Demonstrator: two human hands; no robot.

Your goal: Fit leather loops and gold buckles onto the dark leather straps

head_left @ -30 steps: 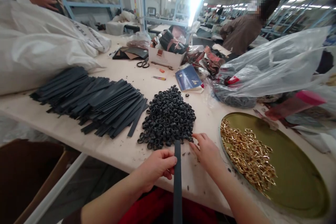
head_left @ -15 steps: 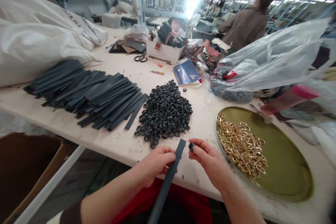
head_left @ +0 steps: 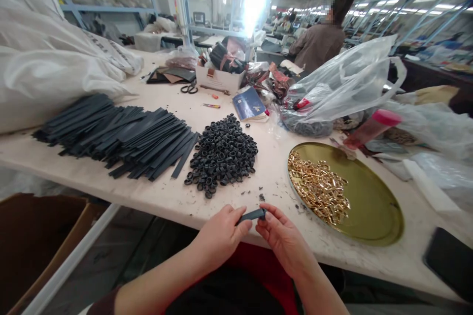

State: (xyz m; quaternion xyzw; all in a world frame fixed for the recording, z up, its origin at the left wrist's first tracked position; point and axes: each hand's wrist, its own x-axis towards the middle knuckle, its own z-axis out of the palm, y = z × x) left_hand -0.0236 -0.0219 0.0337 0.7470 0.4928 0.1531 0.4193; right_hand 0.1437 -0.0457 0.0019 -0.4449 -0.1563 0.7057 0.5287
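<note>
My left hand (head_left: 223,231) is closed on a dark flat strip (head_left: 252,215), pinching it between thumb and fingers near the table's front edge. The strip's far end runs into the fingertips of my right hand (head_left: 279,236), which are closed round it; whether a small ring sits there too is hidden. Just beyond my hands lies a heap of small dark rings (head_left: 225,152). To its left, many dark strips (head_left: 148,138) like the held one lie in a loose row. On the right, a round gold tray (head_left: 373,211) holds a pile of small gold metal pieces (head_left: 320,187).
Scissors (head_left: 189,88), a blue booklet (head_left: 250,104) and a white box (head_left: 218,80) lie farther back. Plastic bags (head_left: 332,88) crowd the right, a large white sack (head_left: 55,69) the left. A dark phone-like slab (head_left: 451,261) is at lower right. One person (head_left: 318,44) stands beyond.
My right hand held a small dark ring apart from the strip; now its fingers are on the strip's end. The strip has turned from slanting toward me to nearly level. The view has shifted right.
</note>
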